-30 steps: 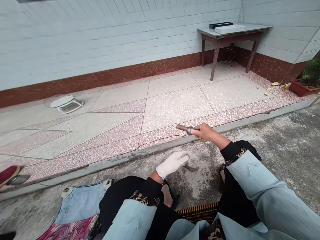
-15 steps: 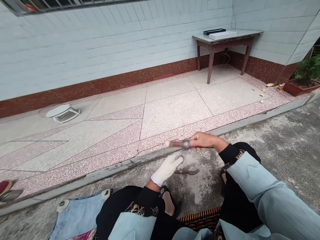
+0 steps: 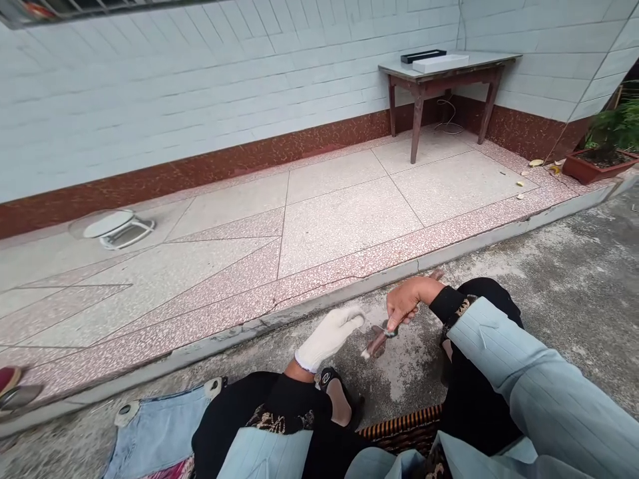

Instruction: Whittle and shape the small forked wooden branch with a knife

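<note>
My right hand is wrapped around a brown stick with a pale end that points down and to the left. Its other end sticks out above my wrist. Silvery wire is wound around the stick just below my fingers. My left hand, in a white knitted glove, is closed in a pinch, and a thin strand runs from its fingertips to the winding. A second brown piece seen on the ground earlier is now mostly hidden behind the held stick.
A raised terrazzo ledge runs in front of me. On it are a low white stool, a wooden table with two trays, and a planter. Folded denim lies by my left leg; a shoe shows between my arms.
My right hand has come down and turned, tilting the stick from nearly level to a steep slant. My left hand stays nearly in place.
</note>
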Available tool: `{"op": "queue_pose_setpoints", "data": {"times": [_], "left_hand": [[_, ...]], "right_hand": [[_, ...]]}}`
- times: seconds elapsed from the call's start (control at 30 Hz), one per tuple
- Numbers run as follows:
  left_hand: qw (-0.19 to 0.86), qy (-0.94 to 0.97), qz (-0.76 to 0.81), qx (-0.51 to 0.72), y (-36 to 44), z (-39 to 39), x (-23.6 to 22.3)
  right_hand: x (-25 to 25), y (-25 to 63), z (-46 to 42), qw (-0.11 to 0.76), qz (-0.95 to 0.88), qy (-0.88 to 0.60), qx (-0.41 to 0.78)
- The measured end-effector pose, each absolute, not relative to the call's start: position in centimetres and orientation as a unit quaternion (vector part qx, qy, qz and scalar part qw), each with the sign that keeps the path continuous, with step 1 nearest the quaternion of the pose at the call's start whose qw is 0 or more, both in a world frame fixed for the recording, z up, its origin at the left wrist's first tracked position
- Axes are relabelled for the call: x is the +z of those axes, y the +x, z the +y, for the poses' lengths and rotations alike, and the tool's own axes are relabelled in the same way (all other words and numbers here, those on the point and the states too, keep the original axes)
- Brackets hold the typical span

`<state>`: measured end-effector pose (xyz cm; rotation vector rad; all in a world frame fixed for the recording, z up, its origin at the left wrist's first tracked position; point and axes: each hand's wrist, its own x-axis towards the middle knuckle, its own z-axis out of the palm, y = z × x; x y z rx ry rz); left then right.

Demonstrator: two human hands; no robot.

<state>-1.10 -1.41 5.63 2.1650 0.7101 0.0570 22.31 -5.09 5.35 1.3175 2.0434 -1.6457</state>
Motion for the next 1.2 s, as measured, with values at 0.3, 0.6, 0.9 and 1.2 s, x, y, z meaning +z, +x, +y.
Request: {"op": "queue_pose_setpoints", "data": {"times": [0.3, 0.6, 0.9, 1.2], "left_hand": [[0.544, 0.782, 0.302, 0.024, 0.4, -3.0, 2.8], [0.423, 0.863, 0.276, -0.013, -0.3, -2.0, 5.0], [0.533, 0.787, 0.305, 0.059, -0.1, -2.1, 3.1], [0.446, 0.859, 0.248, -0.042, 0.7, -3.3, 3.4]], "right_hand": [[6.6, 22.7, -4.7, -0.364, 0.538, 0.443, -0.619], [6.2, 22.4, -4.0, -0.029, 0.674, 0.653, -0.346], [7.0, 23.6, -5.3, -0.218, 0.634, 0.364, -0.647], [6.3, 23.2, -3.8, -0.449, 0.417, 0.576, -0.541]]}}
